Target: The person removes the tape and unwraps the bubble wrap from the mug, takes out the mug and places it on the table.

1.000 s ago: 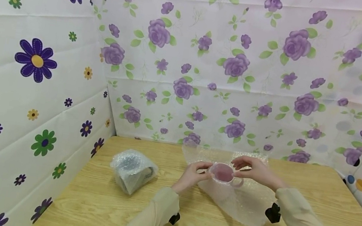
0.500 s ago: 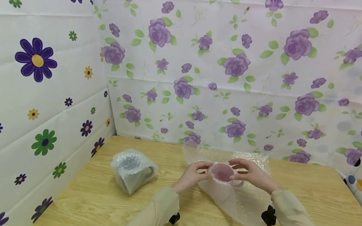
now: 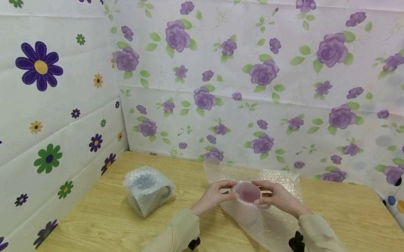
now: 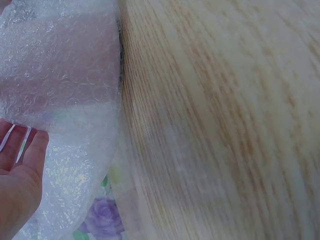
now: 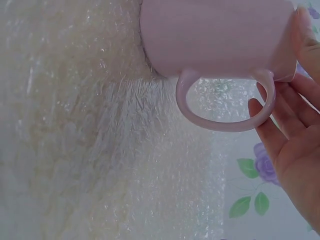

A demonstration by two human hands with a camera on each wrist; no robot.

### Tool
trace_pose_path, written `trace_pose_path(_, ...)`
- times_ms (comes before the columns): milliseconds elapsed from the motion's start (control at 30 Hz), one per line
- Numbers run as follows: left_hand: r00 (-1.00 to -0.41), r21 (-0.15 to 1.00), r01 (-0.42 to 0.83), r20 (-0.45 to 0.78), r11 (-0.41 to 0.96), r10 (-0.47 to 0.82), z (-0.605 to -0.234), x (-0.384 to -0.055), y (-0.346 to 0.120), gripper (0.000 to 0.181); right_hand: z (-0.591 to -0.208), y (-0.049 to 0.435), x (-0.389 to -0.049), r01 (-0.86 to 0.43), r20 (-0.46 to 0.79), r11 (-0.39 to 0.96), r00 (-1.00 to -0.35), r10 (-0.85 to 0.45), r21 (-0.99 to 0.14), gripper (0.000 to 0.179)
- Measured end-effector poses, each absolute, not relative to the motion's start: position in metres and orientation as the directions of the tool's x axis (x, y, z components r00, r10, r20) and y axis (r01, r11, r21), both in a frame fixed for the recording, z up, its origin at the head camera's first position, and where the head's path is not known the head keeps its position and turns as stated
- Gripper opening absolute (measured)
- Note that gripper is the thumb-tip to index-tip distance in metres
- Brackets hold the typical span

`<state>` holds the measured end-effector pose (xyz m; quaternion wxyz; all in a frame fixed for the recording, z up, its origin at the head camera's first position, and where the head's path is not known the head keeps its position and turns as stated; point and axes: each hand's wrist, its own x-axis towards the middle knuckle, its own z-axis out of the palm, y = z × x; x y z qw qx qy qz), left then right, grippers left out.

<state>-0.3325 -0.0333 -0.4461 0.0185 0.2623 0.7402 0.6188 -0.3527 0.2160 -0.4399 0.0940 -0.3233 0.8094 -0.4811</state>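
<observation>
A pink mug (image 3: 248,192) stands upright on a sheet of bubble wrap (image 3: 268,232), its opening facing up. From the left, my left hand (image 3: 215,196) grips the mug through the wrap, thumb in front and fingers behind. The left wrist view shows this bubble wrap (image 4: 60,75) covering the mug's side, with fingertips (image 4: 37,137) at its upper edge. My right hand (image 5: 295,145) holds the mug's bare right side near the rim, thumb on one side and fingers by the handle (image 5: 225,125). Part of the mug's left side is hidden behind wrap and fingers.
A bubble-wrapped bundle (image 3: 147,191) with a grey-white inside lies to the left on the wooden table (image 3: 103,232). Floral sheets (image 3: 208,80) hang behind the table and along its left side. The wrap reaches the table's back edge.
My right hand has shifted left and slightly down, closing on the mug beside its handle. The left hand, mug and wrapped bundle have stayed in place.
</observation>
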Motion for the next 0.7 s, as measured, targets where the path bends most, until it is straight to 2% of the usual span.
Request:
trace_pose_path(333,-0.863,0.87,0.393,0.238,0.297,0.445,-0.446,-0.349,-0.032,0.041,-0.44,0.215,-0.353,-0.395,0.14,0.343,-0.803,-0.579,-0.852,0.067)
trace_pose_path(567,-0.843,0.849,0.418,0.23,0.322,0.486,-0.435,-0.353,-0.029,0.046,-0.438,0.215,-0.351,-0.404,0.148,0.334,-0.797,-0.586,-0.851,0.066)
trace_pose_path(700,-0.842,0.823,0.448,0.255,0.35,0.476,-0.434,-0.357,-0.025,0.04,-0.438,0.216,-0.35,-0.407,0.145,0.346,-0.797,-0.586,-0.845,0.065)
